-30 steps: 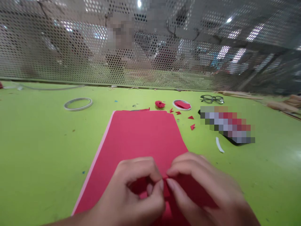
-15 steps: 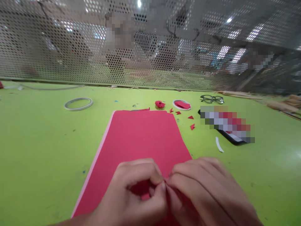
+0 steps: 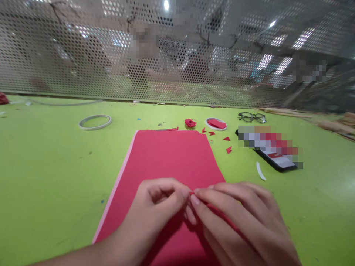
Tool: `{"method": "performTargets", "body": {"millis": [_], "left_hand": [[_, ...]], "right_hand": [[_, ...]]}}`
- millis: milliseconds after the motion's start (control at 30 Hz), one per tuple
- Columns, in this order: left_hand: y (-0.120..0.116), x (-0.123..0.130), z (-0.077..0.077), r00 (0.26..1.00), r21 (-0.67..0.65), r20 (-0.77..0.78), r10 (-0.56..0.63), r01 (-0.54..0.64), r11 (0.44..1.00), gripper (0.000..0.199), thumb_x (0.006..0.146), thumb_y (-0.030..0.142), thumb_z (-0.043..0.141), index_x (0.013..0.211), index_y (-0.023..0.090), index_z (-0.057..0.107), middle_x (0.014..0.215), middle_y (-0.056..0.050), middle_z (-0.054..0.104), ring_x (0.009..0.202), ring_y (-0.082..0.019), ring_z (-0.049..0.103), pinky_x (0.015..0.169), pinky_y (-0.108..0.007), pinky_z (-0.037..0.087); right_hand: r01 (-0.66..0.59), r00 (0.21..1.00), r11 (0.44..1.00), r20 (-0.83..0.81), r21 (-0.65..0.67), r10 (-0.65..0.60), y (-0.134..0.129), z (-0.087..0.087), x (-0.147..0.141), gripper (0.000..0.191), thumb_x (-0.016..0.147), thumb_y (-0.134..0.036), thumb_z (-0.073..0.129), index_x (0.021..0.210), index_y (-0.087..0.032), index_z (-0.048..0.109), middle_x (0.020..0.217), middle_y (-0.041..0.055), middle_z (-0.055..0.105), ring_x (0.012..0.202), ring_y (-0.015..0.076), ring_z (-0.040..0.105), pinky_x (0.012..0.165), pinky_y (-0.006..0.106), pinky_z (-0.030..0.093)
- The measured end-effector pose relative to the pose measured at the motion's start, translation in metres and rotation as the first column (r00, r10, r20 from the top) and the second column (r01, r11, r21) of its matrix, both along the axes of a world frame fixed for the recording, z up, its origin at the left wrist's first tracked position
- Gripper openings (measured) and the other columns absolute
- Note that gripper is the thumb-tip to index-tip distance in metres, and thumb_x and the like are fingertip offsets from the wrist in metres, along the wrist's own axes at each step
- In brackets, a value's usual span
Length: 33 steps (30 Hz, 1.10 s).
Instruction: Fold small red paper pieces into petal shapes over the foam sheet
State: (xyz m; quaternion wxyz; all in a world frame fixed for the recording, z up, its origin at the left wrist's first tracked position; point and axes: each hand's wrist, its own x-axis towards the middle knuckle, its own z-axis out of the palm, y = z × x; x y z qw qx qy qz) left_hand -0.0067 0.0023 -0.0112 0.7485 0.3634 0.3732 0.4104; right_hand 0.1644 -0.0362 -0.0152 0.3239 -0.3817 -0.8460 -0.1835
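Note:
Above a stack of red paper sheets, my left hand and my right hand meet fingertip to fingertip. Between them a tiny bit of red paper shows; the fingers hide most of it. Both hands are closed in a pinch on this piece. Past the far edge of the stack sits a round, pleated red paper piece. Small folded red paper triangles lie to its right, near a white ring with red paper pieces inside.
A larger white tape ring lies at the left. Eyeglasses, a phone and a curved white strip are on the right of the green table. A perforated metal screen runs along the back.
Both hands have risen slightly and their fingers have shifted on the small red paper, with the right fingers straighter now. The view has moved a little; the things on the table stay put.

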Motion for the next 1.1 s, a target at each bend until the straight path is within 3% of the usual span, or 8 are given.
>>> {"method": "performTargets", "body": {"millis": [233,400,467,533,600,733,933,1100], "left_hand": [[0.003,0.002,-0.003,0.997,-0.057,0.064,-0.046,0.049,0.997,0.017,0.071,0.027,0.085,0.063,0.012,0.081,0.055,-0.004,0.075,0.054,-0.011,0.066,0.059,-0.018,0.055],[0.006,0.002,-0.003,0.997,-0.037,0.038,-0.059,0.061,0.997,0.022,0.074,0.027,0.083,0.059,0.011,0.079,0.053,-0.005,0.075,0.053,-0.012,0.066,0.059,-0.02,0.055],[0.007,0.001,-0.003,0.997,-0.043,0.044,-0.061,0.063,0.997,0.02,0.075,0.025,0.082,0.061,0.011,0.08,0.054,-0.005,0.075,0.054,-0.013,0.066,0.06,-0.02,0.055],[0.007,0.001,-0.002,0.996,-0.05,0.048,-0.07,0.073,0.996,0.019,0.076,0.024,0.082,0.062,0.012,0.08,0.054,-0.005,0.075,0.055,-0.013,0.067,0.061,-0.021,0.056],[0.006,0.0,-0.002,0.997,-0.061,0.039,-0.072,0.074,0.995,0.016,0.075,0.023,0.083,0.063,0.012,0.079,0.054,-0.004,0.076,0.055,-0.013,0.068,0.062,-0.022,0.057],[0.005,0.002,0.001,0.997,-0.077,-0.025,-0.075,0.073,0.994,0.012,0.068,0.016,0.086,0.061,0.013,0.078,0.052,-0.004,0.076,0.053,-0.014,0.069,0.059,-0.022,0.056],[0.005,0.001,0.003,0.988,-0.086,-0.072,-0.14,0.133,0.987,0.015,0.062,0.016,0.089,0.059,0.014,0.075,0.053,-0.003,0.076,0.051,-0.013,0.069,0.058,-0.022,0.054],[0.007,-0.004,0.0,0.967,-0.085,-0.049,-0.249,0.245,0.966,0.017,0.069,0.025,0.088,0.064,0.012,0.078,0.057,-0.004,0.076,0.053,-0.014,0.069,0.06,-0.024,0.054]], "right_hand": [[0.013,1.0,1.0,0.017,0.026,-0.014,0.0,0.002,0.003,0.02,0.103,-0.016,0.051,0.108,-0.021,0.069,0.1,-0.0042,0.083,0.094,0.0187,0.07,0.092,0.037,0.04],[0.046,0.917,0.967,-0.374,-0.252,-0.141,0.003,0.006,0.001,0.021,0.086,-0.014,0.064,0.105,-0.023,0.064,0.101,0.003,0.076,0.092,0.0174,0.072,0.08,0.027,0.056],[-0.08,0.79,0.876,-0.567,-0.476,-0.235,0.006,0.005,-0.004,0.022,0.082,-0.014,0.061,0.101,-0.023,0.064,0.088,0.0017,0.075,0.079,0.0161,0.074,0.068,0.023,0.06],[-0.271,0.65,0.695,-0.659,-0.666,-0.378,0.008,0.006,-0.009,0.012,0.081,-0.017,0.058,0.088,-0.024,0.065,0.071,-0.0012,0.073,0.064,0.0149,0.072,0.059,0.021,0.06],[-0.416,0.543,0.554,-0.686,-0.721,-0.485,0.009,0.009,-0.012,0.007,0.078,-0.019,0.06,0.075,-0.023,0.063,0.063,-0.0019,0.071,0.06,0.0149,0.07,0.058,0.022,0.059],[-0.522,0.415,0.48,-0.702,-0.705,-0.579,0.009,0.012,-0.012,0.007,0.072,-0.016,0.066,0.069,-0.023,0.064,0.063,-0.0027,0.07,0.061,0.0134,0.068,0.059,0.021,0.056],[-0.554,0.421,0.444,-0.697,-0.705,-0.581,0.008,0.01,-0.011,0.009,0.07,-0.013,0.066,0.071,-0.022,0.064,0.061,-0.0045,0.067,0.059,0.0114,0.064,0.058,0.019,0.054],[-0.465,0.566,0.488,-0.672,-0.739,-0.478,0.009,0.014,-0.009,0.008,0.075,-0.016,0.059,0.072,-0.023,0.06,0.059,-0.0038,0.065,0.056,0.0127,0.063,0.056,0.021,0.053]]}}
